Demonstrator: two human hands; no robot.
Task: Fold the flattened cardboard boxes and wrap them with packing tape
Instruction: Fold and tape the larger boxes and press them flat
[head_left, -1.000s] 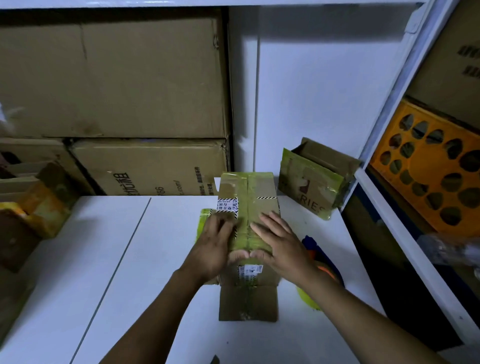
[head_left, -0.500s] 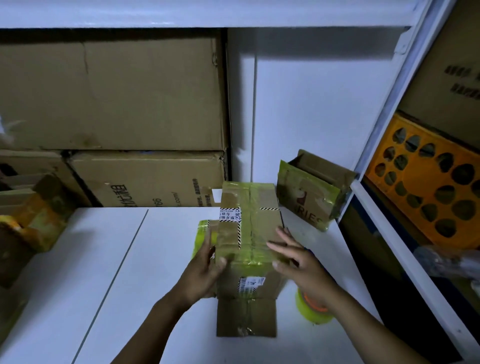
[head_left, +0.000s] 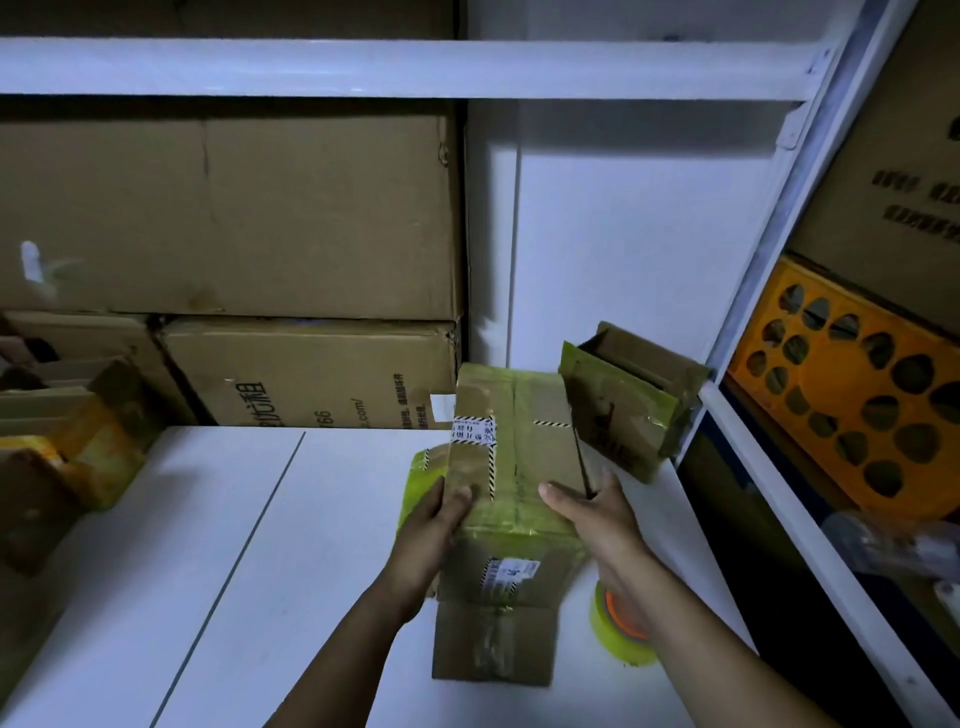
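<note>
since a second ago both hands have slid off the top of the cardboard box (head_left: 519, 457), where they lay flat and side by side, and out to its two flanks; the view has also tipped upward a little.

the cardboard box sits on the white table (head_left: 260, 571), just left of the tape roll (head_left: 618, 631) - a yellow-green roll with an orange core. the box is wrapped in bands of greenish tape. its long axis runs straight away from the person, so its short ends face toward and away from the body. the near flap (head_left: 493, 644) is not closed: it lies flat on the table, level with the tape roll and to its left.

the left hand (head_left: 431, 525) clasps the side of the box farthest from the tape roll, with the thumb (head_left: 460, 496) laid on the top face and the fingers down the side, mostly out of sight. the right hand (head_left: 597, 519) clasps the side nearest the tape roll, with the thumb (head_left: 553, 491) on top and the fingers wrapped over the upper edge. its wrist passes directly above the roll. both hands grasp the box between them at about its middle.

judged from this, the box is held evenly - neither hand is nearer - and turning or lifting it looks like the likely next move. the right hand is the one placed to drop onto the tape.

a second box (head_left: 623, 415), open-topped and taped, leans well beyond the tape roll.
</note>
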